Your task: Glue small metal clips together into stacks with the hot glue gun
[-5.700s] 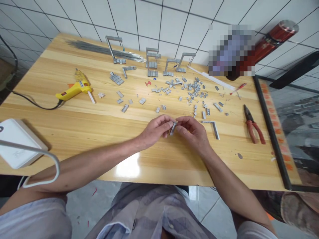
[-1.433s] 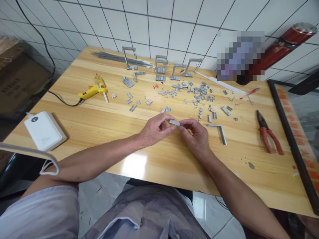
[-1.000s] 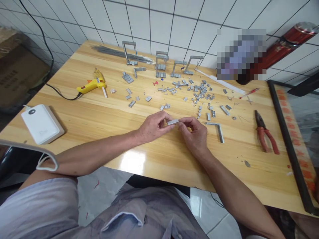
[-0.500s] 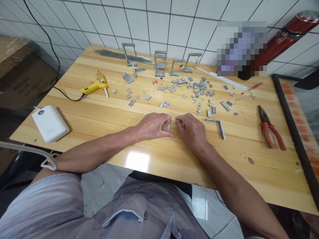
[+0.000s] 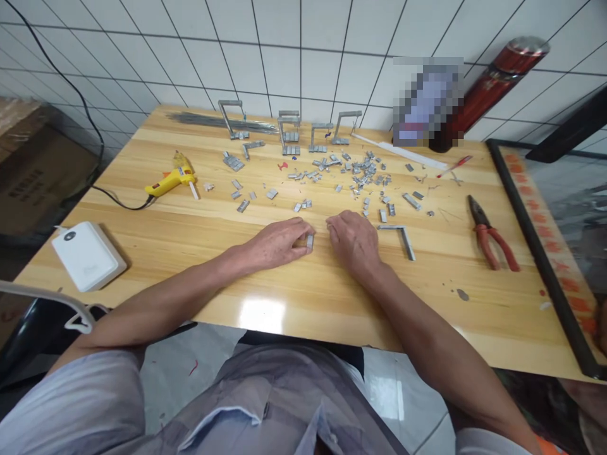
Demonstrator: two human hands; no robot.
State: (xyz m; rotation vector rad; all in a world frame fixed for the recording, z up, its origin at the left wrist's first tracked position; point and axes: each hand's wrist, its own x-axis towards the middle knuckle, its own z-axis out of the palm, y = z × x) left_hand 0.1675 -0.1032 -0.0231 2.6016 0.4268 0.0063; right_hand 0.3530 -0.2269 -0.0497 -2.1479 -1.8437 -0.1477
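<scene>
In the head view, a wooden table [image 5: 284,294] lies before a white tiled wall [image 5: 277,66] at twelve o'clock, where the left hand [image 5: 277,243], reaching in from eight o'clock, pinches a small metal piece [image 5: 310,241], and the right hand [image 5: 355,243], at its three o'clock, curls palm-down, its grip hidden.

Hands, two: left hand [image 5: 279,244], right hand [image 5: 355,241]. Standing frames [image 5: 226,120], five, two overlapping. L-pieces [image 5: 408,244], two. Block [image 5: 310,241] at left hand, one. Loose grey bits [image 5: 367,168], dozens; too jumbled for a firm count. Glue gun [image 5: 171,179], one; pliers [image 5: 482,229], one; pen [image 5: 455,165], one; flask [image 5: 493,95], one; power bank [image 5: 89,254], one. Wire bundle [image 5: 208,121], one, strands too fine to count.
</scene>
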